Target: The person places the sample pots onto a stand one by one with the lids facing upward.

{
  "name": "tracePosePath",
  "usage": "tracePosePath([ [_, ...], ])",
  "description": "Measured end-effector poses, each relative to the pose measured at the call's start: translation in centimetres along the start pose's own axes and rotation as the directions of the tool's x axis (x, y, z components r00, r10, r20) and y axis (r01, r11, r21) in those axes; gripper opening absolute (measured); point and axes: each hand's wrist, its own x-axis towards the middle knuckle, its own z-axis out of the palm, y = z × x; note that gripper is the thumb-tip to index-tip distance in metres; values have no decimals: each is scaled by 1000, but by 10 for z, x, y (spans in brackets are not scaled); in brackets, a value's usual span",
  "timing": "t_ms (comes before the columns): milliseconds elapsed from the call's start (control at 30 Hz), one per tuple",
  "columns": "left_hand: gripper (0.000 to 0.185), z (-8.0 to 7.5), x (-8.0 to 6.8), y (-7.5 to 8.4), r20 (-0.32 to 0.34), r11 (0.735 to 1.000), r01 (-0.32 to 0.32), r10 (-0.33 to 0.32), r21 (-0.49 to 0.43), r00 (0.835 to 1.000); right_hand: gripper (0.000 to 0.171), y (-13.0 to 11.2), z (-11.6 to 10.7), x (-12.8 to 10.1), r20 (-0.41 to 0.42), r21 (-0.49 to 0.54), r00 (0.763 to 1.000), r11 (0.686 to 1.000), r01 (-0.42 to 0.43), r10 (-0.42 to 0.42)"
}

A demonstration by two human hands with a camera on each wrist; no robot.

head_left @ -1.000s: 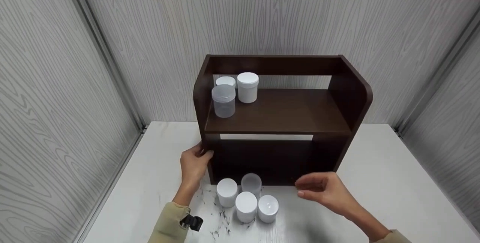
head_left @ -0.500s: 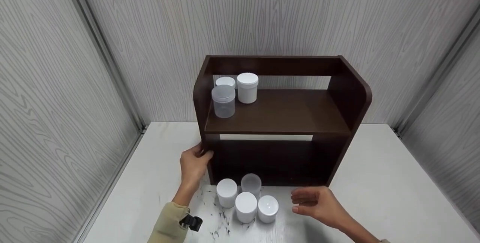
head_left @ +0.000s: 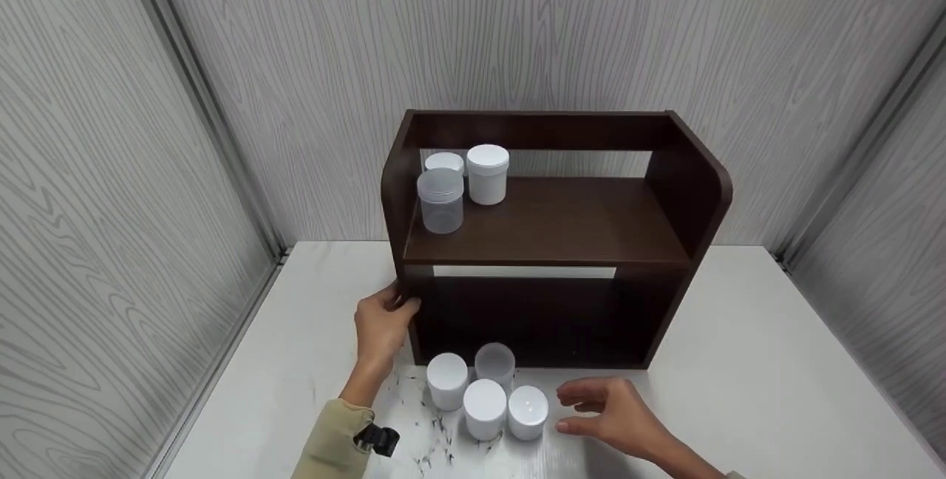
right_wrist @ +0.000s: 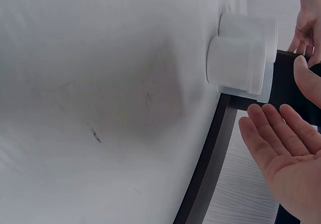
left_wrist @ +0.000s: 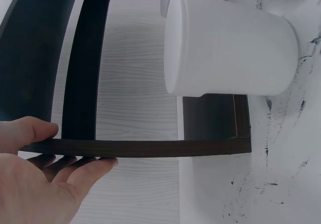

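My left hand (head_left: 382,327) grips the left side panel of a dark brown two-tier shelf (head_left: 547,261), thumb on the inner face and fingers on the outer, as the left wrist view shows. My right hand (head_left: 607,414) holds nothing; its thumb and fingers are spread apart just right of a small white jar (head_left: 528,412). Beside that jar on the table stand a taller white jar (head_left: 485,410), another white jar (head_left: 447,381) and a translucent jar (head_left: 495,364), grouped before the shelf's lower left front. In the right wrist view the right palm (right_wrist: 296,184) faces the jars.
On the upper shelf's left side stand a translucent lidded jar (head_left: 442,202), a white lidded jar (head_left: 488,174) and a partly hidden white jar (head_left: 444,162). The white table (head_left: 739,361) bears dark scuff marks near the jars. Wood-grain panels (head_left: 517,35) enclose the back and sides.
My right hand has moved left and toward the front of the table, coming up close to the small white jar. My left hand keeps its grip on the shelf; the jars have not moved.
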Motion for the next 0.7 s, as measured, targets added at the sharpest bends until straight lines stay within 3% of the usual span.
tracePosePath([
  [300,47,0,1,1,-12,1000,18,-18,12,1000,45,3,11,10,3,-27,1000,1000,15,-15],
  [700,47,0,1,0,-4,1000,0,0,6,1000,61,8,21,20,37,-40,999,999,16,-15],
])
